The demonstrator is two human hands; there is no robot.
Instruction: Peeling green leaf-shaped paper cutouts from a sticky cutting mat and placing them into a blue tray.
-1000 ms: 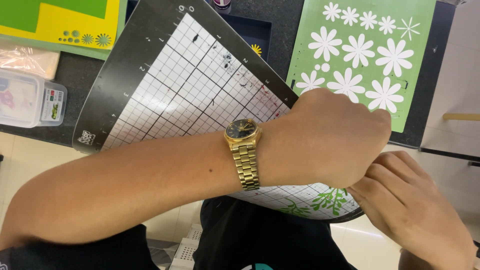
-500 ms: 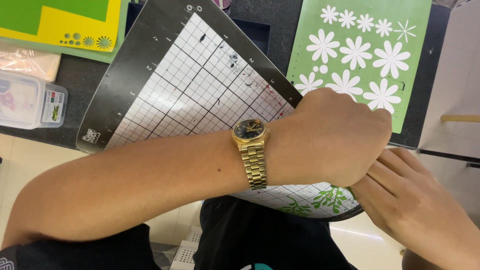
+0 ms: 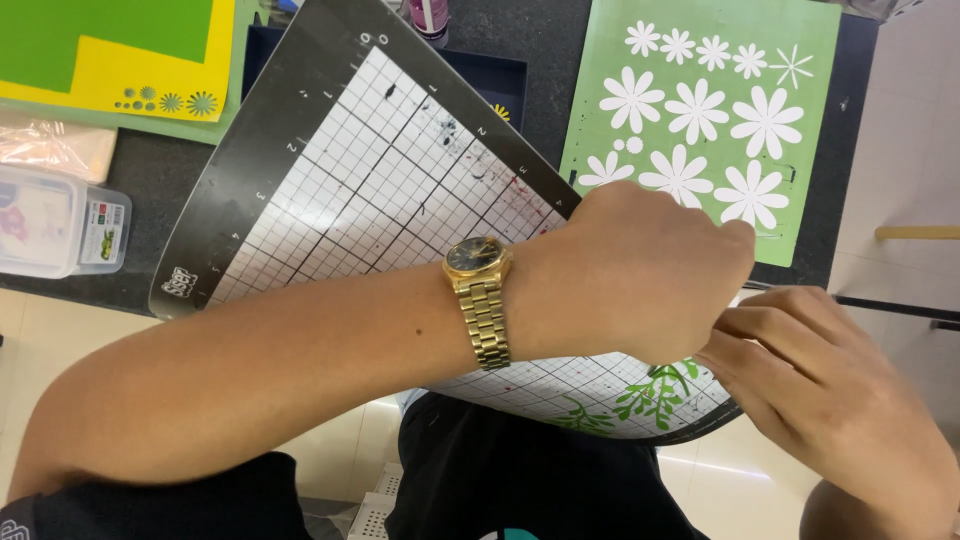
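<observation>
My left hand (image 3: 640, 275), with a gold wristwatch (image 3: 478, 290) on the wrist, lies fisted across a black-edged cutting mat with a white grid (image 3: 370, 190). It appears to pinch something at the mat's lower right, but its fingers are hidden from me. My right hand (image 3: 830, 390) is just right of it, fingers curled and touching the left hand's fingertips at the mat's edge. Green leaf cut-outs (image 3: 650, 395) stick to the mat beside both hands. What the fingers hold is too small to tell.
A green sheet with white flower cut-outs (image 3: 700, 110) lies at the back right on the dark counter (image 3: 150, 180). Yellow and green sheets (image 3: 110, 50) lie at the back left, with a clear plastic box (image 3: 55, 220) below them. A dark tray (image 3: 490, 75) sits under the mat.
Both hands have stayed at the mat's lower right corner, with only a slight shift of the view.
</observation>
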